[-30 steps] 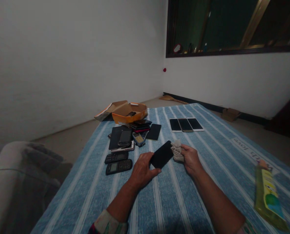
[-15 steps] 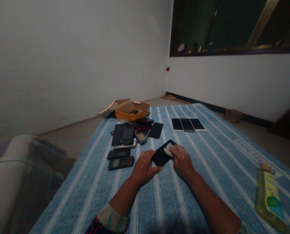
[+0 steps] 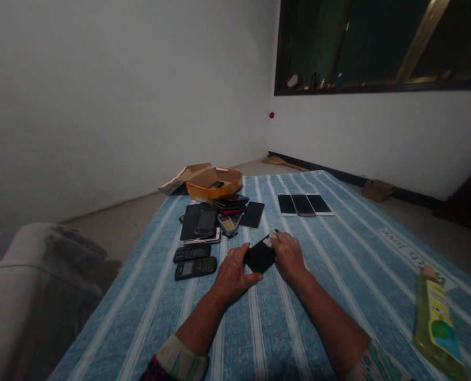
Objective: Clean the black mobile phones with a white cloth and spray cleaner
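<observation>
A flat, black, rectangular phone is clasped between thumb and fingers of the left hand, with crumpled whitish cloth pinched against its far end by the closed right hand, above blue-and-white striped fabric.

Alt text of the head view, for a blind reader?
Left hand holds a dark phone; the right hand holds a pale cloth at the phone's far end. More phones and an open orange box lie on a striped blue cover.
</observation>
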The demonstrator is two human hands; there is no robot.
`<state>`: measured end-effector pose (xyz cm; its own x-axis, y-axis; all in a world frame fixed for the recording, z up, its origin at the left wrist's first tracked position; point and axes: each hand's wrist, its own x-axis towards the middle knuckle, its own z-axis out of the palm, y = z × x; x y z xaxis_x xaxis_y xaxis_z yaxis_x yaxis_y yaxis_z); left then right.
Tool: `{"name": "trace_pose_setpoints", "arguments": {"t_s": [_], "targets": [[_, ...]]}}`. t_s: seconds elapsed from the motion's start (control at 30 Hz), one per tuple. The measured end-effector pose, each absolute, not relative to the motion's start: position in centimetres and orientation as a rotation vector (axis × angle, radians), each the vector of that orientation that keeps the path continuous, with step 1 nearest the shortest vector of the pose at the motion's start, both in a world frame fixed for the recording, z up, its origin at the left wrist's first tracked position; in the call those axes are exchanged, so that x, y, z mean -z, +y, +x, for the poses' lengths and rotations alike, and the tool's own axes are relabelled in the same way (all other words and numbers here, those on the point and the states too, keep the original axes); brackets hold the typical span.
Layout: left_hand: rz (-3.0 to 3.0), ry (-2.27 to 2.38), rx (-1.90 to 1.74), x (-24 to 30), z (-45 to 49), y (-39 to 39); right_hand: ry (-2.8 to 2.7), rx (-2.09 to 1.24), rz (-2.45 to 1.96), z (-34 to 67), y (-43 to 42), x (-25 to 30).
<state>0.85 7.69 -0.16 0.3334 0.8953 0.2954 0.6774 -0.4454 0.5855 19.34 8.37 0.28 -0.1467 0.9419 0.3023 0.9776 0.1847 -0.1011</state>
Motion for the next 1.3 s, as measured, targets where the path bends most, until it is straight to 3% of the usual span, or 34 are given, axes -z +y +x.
{"name": "trace_pose_setpoints", "arguments": {"t_s": [0.17,0.43,0.63,0.83,1.3], "targets": [[2.226,1.415,-0.811,0.1,0.9,7.6,-2.344,0.146,-1.640,17.8,8.5,-0.6],[2.221,1.406,-0.808,-0.3,0.8,7.5,-2.143,0.099,-1.959,20.2,10.6,-1.1],[2.220,1.410,-0.817,0.0,0.7,7.5,-2.283,0.121,-1.795,19.5,10.2,-1.2],[2.248,1.383,-0.836,0.3,0.7,7.5,-2.178,0.098,-1.940,19.7,10.6,-1.3],[2.189,1.448,-0.892,0.7,1.7,7.4,-2.463,0.112,-1.532,17.2,9.8,-1.8]]}}
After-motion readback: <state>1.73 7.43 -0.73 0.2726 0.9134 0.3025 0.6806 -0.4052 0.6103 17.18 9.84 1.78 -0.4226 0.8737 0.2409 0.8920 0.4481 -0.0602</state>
